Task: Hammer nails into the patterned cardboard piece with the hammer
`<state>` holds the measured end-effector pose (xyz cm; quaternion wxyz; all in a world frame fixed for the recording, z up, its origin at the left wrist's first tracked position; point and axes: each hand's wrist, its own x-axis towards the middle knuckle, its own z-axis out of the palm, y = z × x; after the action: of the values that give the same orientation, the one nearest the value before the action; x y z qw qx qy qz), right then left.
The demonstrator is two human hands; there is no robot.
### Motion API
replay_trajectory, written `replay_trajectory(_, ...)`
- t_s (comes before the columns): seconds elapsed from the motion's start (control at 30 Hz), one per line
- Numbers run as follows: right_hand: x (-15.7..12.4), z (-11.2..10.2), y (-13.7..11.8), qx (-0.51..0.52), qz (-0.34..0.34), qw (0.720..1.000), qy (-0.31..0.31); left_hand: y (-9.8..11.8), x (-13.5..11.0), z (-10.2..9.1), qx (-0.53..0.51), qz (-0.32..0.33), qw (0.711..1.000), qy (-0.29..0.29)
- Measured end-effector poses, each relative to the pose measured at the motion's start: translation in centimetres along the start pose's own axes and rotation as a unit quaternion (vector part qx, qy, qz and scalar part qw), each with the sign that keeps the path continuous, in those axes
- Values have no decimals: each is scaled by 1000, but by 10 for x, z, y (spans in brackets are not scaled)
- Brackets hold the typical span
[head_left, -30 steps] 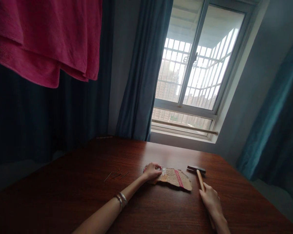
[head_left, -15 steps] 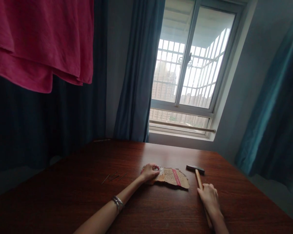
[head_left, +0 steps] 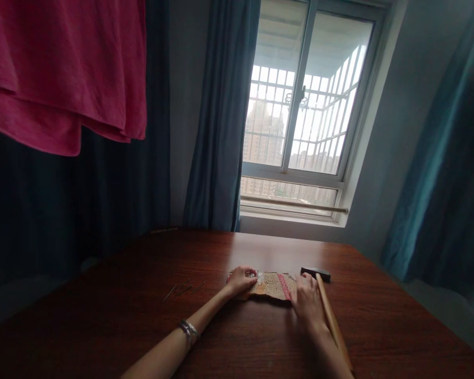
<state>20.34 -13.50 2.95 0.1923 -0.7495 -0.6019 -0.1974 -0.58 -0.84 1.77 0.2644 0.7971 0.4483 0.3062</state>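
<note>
Head view, the only one: the left hand rests at the left end of a patterned tan piece, its fingers curled; thin dark lines show at the fingertips, too small to identify, so whether it pinches something or only presses down cannot be told. The right hand lies over the right end of the same tan piece, fingers bent at the far side and thumb at the near edge; contact is apparent, but a firm grasp cannot be confirmed. The tan piece lies flat on the brown wooden table, between the two hands; its surface bears dark speckles, an orange patch and a pink stripe close to the right hand. A hammer lies just to the right of the right hand, dark head toward the window, wooden handle running back along the forearm. Several thin nails lie loose on the table left of the left hand, well apart from the hammer. A bracelet circles the left wrist. Background: a pink cloth hangs at upper left; a blue curtain hangs left of the window.
</note>
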Motion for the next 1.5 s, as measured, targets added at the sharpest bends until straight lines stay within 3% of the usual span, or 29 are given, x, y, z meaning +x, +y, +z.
replay_trajectory(0.23, 24, 29, -44, 104, -93, 990, -26, -4, 3, 4, -18, 21, 1000, 4)
replay_trajectory(0.43, 22, 46, -40, 144, -109, 982, -64, -8, 6, 5, -33, 6, 999, -1)
replay_trajectory(0.7, 22, 48, -37, 164, -103, 979, -66, -16, 13, 2, -176, -16, 984, -9)
replay_trajectory(0.8, 23, 50, -36, 165, -103, 979, -61, -13, 24, -22, -247, -25, 967, -61)
replay_trajectory(0.9, 24, 52, -35, 169, -105, 978, -61, -8, 31, -69, -261, -45, 956, -126)
replay_trajectory(1.03, 24, 52, -34, 176, -106, 977, -63, -14, 25, -141, -85, -99, 965, -229)
replay_trajectory(1.13, 24, 50, -34, 182, -102, 976, -65, -34, 14, -173, 53, -202, 920, -331)
replay_trajectory(1.27, 25, 49, -35, 189, -95, 975, -68, -61, 6, -178, 143, -318, 849, -396)
replay_trajectory(1.5, 26, 54, -34, 199, -86, 973, -79, -62, 10, -154, 159, -295, 851, -404)
